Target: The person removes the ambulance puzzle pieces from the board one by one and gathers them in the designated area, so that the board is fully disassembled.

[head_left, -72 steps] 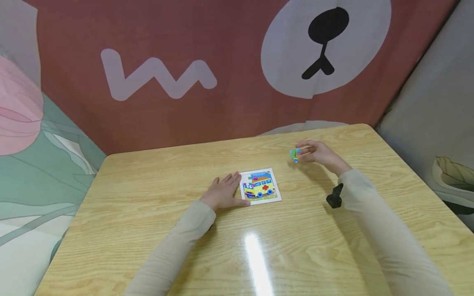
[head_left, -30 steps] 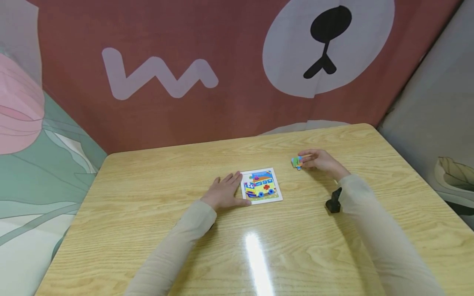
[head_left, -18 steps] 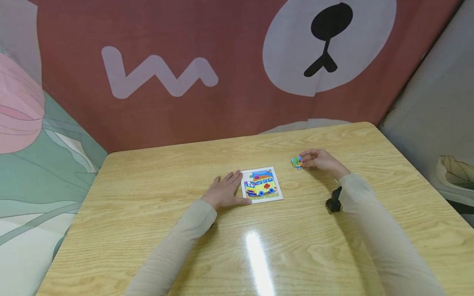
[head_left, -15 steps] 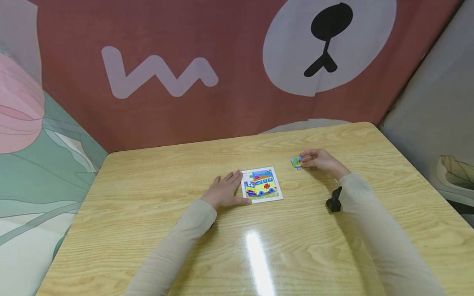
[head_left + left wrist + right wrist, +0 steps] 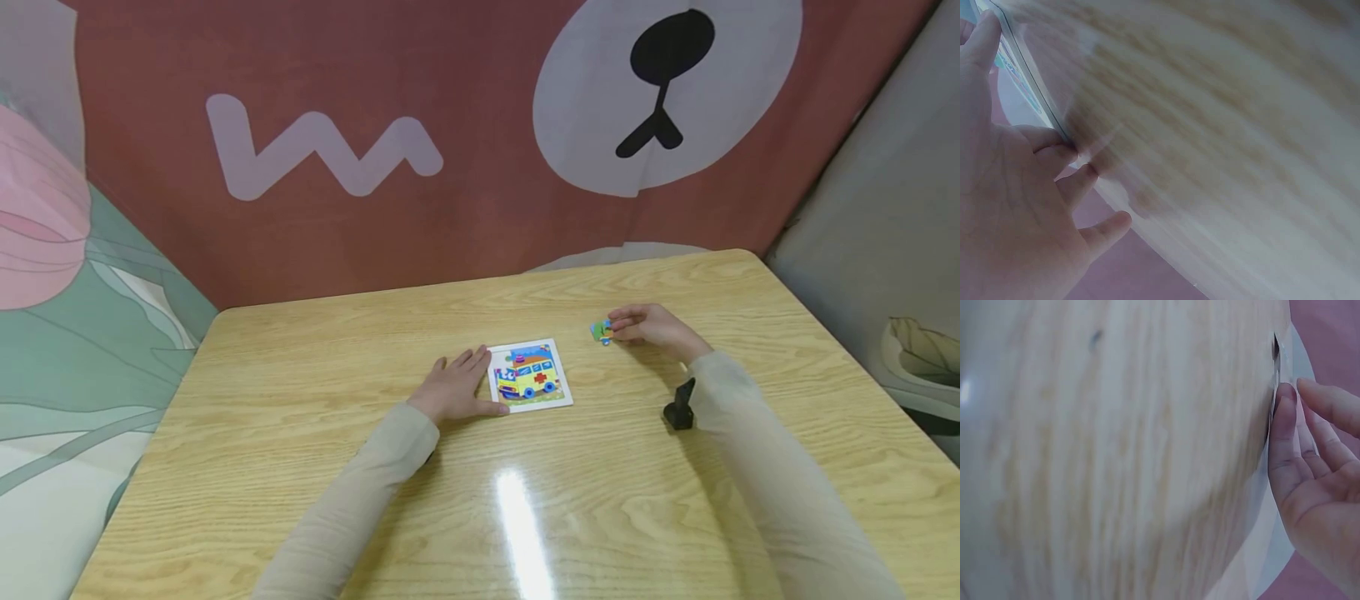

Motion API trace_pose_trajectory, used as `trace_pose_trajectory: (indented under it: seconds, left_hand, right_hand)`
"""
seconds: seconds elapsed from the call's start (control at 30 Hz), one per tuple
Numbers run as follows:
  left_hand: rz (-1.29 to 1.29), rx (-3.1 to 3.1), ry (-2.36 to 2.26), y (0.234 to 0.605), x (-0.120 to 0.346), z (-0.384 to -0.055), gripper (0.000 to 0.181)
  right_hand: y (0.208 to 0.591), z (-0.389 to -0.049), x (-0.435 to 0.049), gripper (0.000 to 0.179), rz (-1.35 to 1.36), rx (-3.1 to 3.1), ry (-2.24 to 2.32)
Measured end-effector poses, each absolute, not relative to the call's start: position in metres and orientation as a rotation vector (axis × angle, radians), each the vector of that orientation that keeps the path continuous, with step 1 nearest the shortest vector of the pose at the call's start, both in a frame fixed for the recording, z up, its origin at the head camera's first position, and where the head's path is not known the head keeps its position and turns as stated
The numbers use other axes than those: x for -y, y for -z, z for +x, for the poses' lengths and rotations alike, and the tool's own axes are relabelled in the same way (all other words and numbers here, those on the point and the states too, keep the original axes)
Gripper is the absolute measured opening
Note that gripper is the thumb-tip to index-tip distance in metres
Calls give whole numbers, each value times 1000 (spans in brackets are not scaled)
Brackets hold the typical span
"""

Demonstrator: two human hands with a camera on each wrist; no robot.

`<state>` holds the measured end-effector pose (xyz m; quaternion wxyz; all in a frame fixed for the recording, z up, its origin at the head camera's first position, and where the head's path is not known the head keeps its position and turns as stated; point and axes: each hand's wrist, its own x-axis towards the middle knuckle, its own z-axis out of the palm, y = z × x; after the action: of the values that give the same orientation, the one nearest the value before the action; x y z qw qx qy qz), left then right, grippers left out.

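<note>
A jigsaw puzzle [image 5: 534,375] of a yellow ambulance lies in a white frame on the table, with a bare white patch at its upper left. My left hand [image 5: 453,390] rests at the frame's left side, fingers spread, fingertips and thumb touching its border; in the left wrist view these fingers [image 5: 1075,187] reach along its edge. Right of the puzzle, my right hand [image 5: 649,325] holds a green, blue and orange puzzle piece [image 5: 600,332] by its right side, low at the tabletop. The right wrist view shows the thumb [image 5: 1284,419] against the piece, seen edge-on.
The wooden table [image 5: 337,350] ends at a red-brown cloth [image 5: 480,225] with a bear face printed on it. A black wrist mount [image 5: 679,408] hangs under the right sleeve. Light glares on the table's front part [image 5: 522,525].
The right hand has lowered the puzzle piece from the air to the tabletop and stayed there, shifting only slightly. My left hand has kept its place on the frame.
</note>
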<state>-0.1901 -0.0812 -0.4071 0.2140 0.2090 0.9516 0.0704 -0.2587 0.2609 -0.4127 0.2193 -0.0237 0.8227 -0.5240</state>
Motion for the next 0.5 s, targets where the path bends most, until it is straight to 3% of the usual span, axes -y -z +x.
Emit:
trace_pose_trajectory:
  seconds: [0.5]
  left_hand:
    - [580,-2648,-201,405,81,-188,98]
  right_hand:
    - [402,-256,-243,49,-160,-2341,1424]
